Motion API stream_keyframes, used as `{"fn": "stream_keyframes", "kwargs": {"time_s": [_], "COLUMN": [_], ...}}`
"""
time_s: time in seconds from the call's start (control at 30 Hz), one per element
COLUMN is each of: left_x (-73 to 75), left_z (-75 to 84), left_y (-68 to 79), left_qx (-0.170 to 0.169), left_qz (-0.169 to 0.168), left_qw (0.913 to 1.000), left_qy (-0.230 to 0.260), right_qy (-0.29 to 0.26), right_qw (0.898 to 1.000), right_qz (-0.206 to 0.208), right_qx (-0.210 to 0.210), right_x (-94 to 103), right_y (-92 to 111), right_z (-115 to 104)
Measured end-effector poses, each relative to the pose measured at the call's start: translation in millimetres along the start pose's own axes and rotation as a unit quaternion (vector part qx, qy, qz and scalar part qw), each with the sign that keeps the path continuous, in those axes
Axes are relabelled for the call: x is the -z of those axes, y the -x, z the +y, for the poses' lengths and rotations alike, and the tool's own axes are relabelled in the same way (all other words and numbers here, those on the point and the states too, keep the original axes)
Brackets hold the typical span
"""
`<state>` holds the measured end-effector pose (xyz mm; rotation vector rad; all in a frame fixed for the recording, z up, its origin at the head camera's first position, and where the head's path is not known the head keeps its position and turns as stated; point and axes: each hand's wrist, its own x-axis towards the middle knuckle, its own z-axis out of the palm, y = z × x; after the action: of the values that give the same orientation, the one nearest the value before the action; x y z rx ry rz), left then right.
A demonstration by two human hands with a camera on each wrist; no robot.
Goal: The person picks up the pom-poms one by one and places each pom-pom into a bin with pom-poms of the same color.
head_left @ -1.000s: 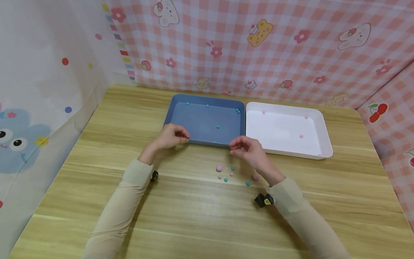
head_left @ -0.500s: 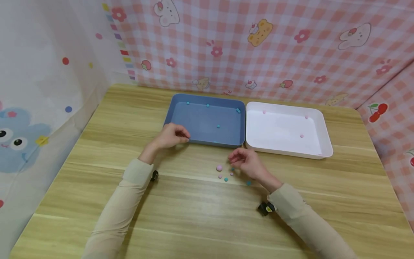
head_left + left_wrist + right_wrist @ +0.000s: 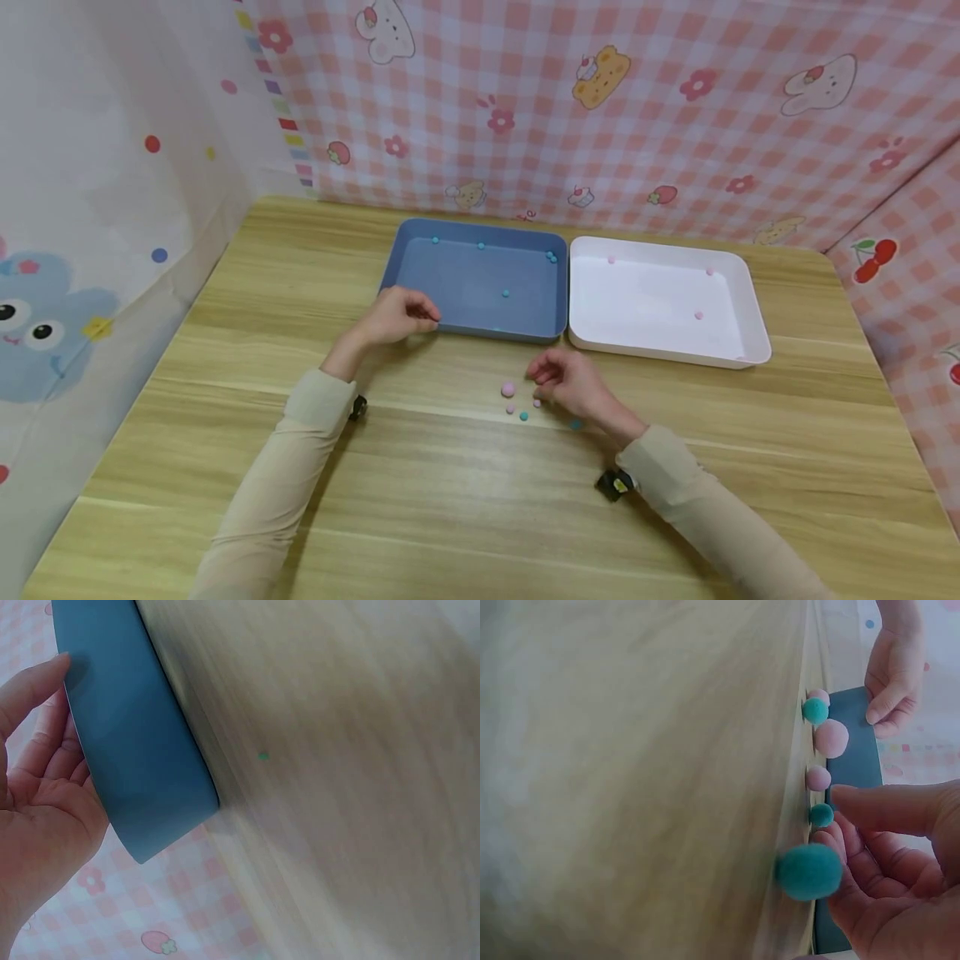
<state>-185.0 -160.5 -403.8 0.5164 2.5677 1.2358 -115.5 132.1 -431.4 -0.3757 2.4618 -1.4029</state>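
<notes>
My left hand (image 3: 401, 315) grips the near left rim of a blue tray (image 3: 487, 331). In the left wrist view its thumb lies against the tray's outer wall (image 3: 127, 727), the fingers inside. My right hand (image 3: 573, 383) is low over the table among small felt pompoms, with thumb and fingers apart. Between its fingertips, in the right wrist view, shows a small teal pompom (image 3: 821, 815); whether they touch it I cannot tell. Nearby lie a larger pink pompom (image 3: 507, 389), small pink pompoms (image 3: 818, 778) and a teal pompom (image 3: 523, 416). Another large teal pompom (image 3: 810, 871) sits below the palm.
Several teal pompoms (image 3: 506, 293) lie inside the blue tray. Right beside it stands a white tray (image 3: 667, 357) with several pink pompoms (image 3: 699, 316). Behind the wooden table (image 3: 435, 500) hangs a pink checked cloth (image 3: 465, 100).
My right hand has moved from the blue tray's near edge down towards the loose pompoms, now covering a small teal one in the head view. The left hand has stayed on the rim.
</notes>
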Motion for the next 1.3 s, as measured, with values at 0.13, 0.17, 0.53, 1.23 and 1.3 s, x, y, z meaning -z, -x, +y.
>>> {"fn": "stream_keyframes", "kwargs": {"time_s": [0.13, 0.17, 0.53, 1.23, 1.3], "left_x": [-0.7, -0.8, -1.0, -1.0, -1.0], "left_z": [-1.1, -1.3, -1.0, -4.4, -4.4], "left_y": [0.1, 0.1, 1.0, -0.6, -0.8], "left_qx": [-0.002, -0.002, 0.000, -0.006, -0.006], "left_qz": [0.001, 0.002, 0.000, 0.002, 0.001], "left_qw": [1.0000, 1.0000, 1.0000, 1.0000, 1.0000], "left_qy": [-0.002, -0.002, 0.003, 0.003, 0.003], "right_qy": [0.041, 0.049, 0.081, 0.003, -0.003], "right_qw": [0.999, 0.998, 0.995, 0.998, 0.997], "right_qz": [-0.009, -0.011, -0.029, 0.035, 0.042], "right_qx": [0.025, 0.029, 0.050, 0.060, 0.065], "right_x": [-0.8, -0.8, -0.6, 19.5, 23.3], "right_y": [-2, -2, -4, -14, -18], "right_z": [0, -1, -1, -27, -30]}}
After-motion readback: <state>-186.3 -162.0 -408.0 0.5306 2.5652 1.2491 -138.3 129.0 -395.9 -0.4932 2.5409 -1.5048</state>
